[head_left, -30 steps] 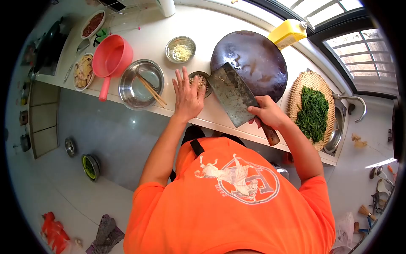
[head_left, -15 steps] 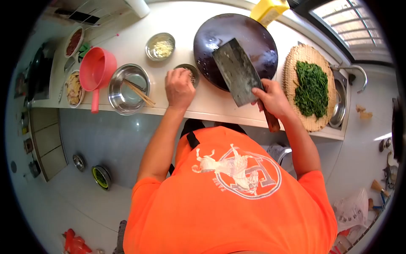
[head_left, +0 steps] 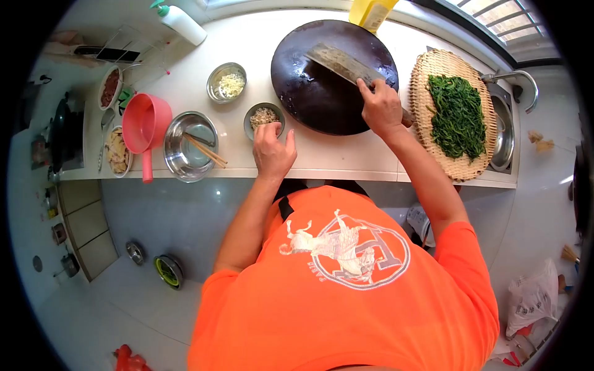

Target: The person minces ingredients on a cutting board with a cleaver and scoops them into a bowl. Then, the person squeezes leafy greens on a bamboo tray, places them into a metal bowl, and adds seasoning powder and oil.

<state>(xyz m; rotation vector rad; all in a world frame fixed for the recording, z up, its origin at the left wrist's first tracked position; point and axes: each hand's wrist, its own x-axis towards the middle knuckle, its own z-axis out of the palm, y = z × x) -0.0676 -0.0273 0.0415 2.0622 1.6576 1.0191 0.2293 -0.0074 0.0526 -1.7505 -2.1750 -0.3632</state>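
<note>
My right hand (head_left: 382,110) is closed round the handle of a cleaver (head_left: 344,62). Its blade, seen at a steep tilt, is over the dark, wet-looking round cutting board (head_left: 328,106). At the near rim of a small bowl (head_left: 250,125) of finely chopped, pale brown bits is my left hand (head_left: 274,151). The thumb stands apart from the fingers, and nothing shows in the hand; whether the fingertips touch the bowl is hard to see. Behind that bowl, a metal bowl (head_left: 212,89) holds chopped pale-yellow pieces.
Right of the board, leafy greens (head_left: 459,120) lie on a woven tray (head_left: 422,80) beside the sink (head_left: 504,133). On the left stand a steel bowl (head_left: 176,164) with chopsticks, a pink dipper (head_left: 146,123) and two filled dishes. A yellow bottle (head_left: 373,13) is behind the board.
The cleaver has moved from the board's near edge to over its middle, its blade turned more edge-on. My left hand has drawn back from over the small bowl to its near rim.
</note>
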